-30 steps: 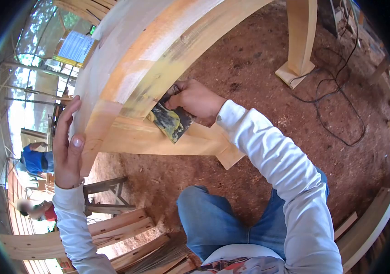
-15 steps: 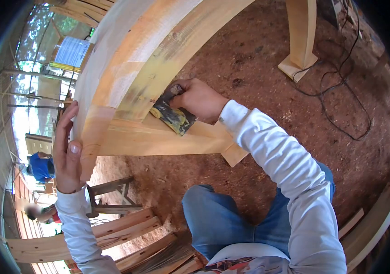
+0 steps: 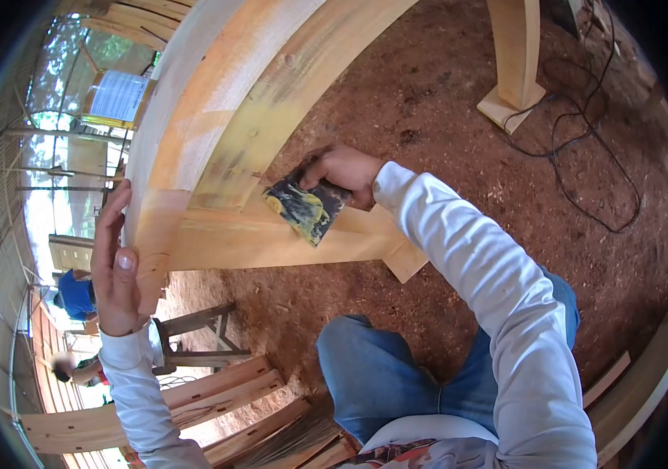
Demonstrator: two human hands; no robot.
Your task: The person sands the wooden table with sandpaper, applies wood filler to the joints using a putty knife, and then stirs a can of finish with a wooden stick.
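Note:
My right hand (image 3: pixel 343 173) grips a dark, flat putty spreader (image 3: pixel 301 205) smeared with yellow filler. The spreader is held just off the curved wooden apron, over the pale wooden leg (image 3: pixel 232 238). Yellowish filler (image 3: pixel 249 129) coats a stretch of the apron's inner face. My left hand (image 3: pixel 117 273), fingers stretched out, rests against the outer side of the wooden piece of furniture (image 3: pixel 163 211) near its corner. Its palm side is partly hidden.
A tin with a white label (image 3: pixel 117 98) stands on the far side of the wood. Black cable (image 3: pixel 561 156) loops over the dirt floor by another leg (image 3: pixel 515 62). Wooden boards (image 3: pixel 146 406) and a trestle (image 3: pixel 201 336) are lower left. Two people (image 3: pixel 77 295) are in the background.
My right hand has drawn the putty spreader slightly away from the apron, showing more of its yellow-smeared face. The left hand stays against the wood.

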